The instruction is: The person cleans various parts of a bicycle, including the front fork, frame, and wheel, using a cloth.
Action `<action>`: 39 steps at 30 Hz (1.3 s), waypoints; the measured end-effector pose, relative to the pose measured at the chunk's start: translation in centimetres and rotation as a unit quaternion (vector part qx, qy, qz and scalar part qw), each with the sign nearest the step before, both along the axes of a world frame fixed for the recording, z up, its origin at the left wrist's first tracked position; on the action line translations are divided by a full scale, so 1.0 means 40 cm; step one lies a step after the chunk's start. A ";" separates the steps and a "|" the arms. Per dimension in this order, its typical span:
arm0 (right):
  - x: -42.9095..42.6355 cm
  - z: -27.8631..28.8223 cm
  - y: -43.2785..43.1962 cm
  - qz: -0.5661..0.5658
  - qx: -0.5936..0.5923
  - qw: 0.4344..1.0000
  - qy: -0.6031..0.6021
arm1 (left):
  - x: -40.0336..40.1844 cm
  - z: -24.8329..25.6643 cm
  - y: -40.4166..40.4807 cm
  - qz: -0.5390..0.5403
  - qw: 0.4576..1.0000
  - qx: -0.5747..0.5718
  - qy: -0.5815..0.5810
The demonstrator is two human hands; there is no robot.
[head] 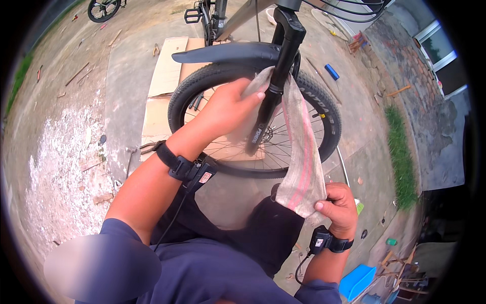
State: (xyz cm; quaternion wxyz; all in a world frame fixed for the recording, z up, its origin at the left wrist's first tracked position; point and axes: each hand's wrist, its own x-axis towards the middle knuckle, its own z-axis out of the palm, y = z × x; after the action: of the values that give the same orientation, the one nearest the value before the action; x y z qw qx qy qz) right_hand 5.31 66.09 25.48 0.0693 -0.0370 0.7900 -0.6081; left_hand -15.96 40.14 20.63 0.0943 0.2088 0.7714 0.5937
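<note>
A cloth strip (300,152), pale with pink stripes, passes behind a black bicycle fork leg (279,72), and its two ends come out on either side. My left hand (231,108) grips the end on the left, close to the fork. In my right hand (338,209) is the other end, pinched between thumb and fingers and drawn toward me. The front wheel (178,100) has a knobbly tyre and thin spokes, partly covered by my left arm and the cloth. Above the tyre runs a dark plastic mudguard (228,55).
Flattened cardboard (163,81) lies under and left of the wheel. Pliers (156,49) and a blue cylinder (332,72) are on the ground. A bicycle pedal (193,15) juts out at the top. To my lower right stand a blue plastic container (357,282) and a wooden frame (402,266).
</note>
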 end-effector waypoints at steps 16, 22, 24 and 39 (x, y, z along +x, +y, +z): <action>-0.120 0.007 -0.093 0.077 -0.093 0.992 0.046 | 0.083 0.049 -0.036 -0.038 0.984 0.166 -0.053; -0.011 0.038 -0.054 0.143 -0.272 0.933 0.186 | 0.031 -0.019 0.025 -0.027 0.996 0.042 -0.069; 0.027 0.034 -0.051 0.070 -0.278 0.942 0.174 | 0.036 -0.013 0.042 -0.028 0.996 0.032 -0.085; 0.022 0.051 0.020 0.127 -0.358 0.899 0.219 | 0.044 -0.005 0.079 0.039 0.998 0.022 0.039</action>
State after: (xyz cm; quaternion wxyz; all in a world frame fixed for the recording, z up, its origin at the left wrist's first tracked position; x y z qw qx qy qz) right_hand 6.19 66.89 27.50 -0.0465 -0.2916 0.5027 -0.8125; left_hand -14.20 43.31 20.43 0.0358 0.2037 0.7685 0.6055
